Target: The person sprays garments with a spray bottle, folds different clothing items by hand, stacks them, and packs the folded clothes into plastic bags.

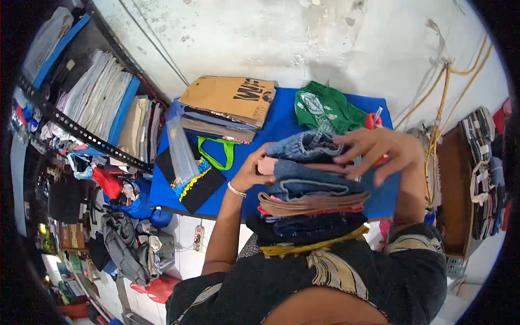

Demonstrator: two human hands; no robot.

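Observation:
A stack of folded clothes stands in front of my chest at the table's near edge. It includes folded jeans (pixel 314 188), a brown folded garment (pixel 309 205), dark pieces and a mustard-yellow piece (pixel 317 245) nearest my body. My left hand (pixel 253 170) grips the stack's left side near a pink folded garment (pixel 267 166); its fingertips are partly hidden. At the far end of the stack sits a rolled denim garment (pixel 292 146). My right hand (pixel 379 153) is at the stack's right side, fingers spread, fingertips by the denim; whether they touch it I cannot tell.
On the blue table (pixel 281 114) lie a pile of folded clothes with a tan top piece (pixel 222 97), a green printed cloth (pixel 325 108), a bright green strap (pixel 219 157), clear plastic (pixel 181 149) and red-handled scissors (pixel 372 120). Loaded shelves (pixel 92 132) stand left.

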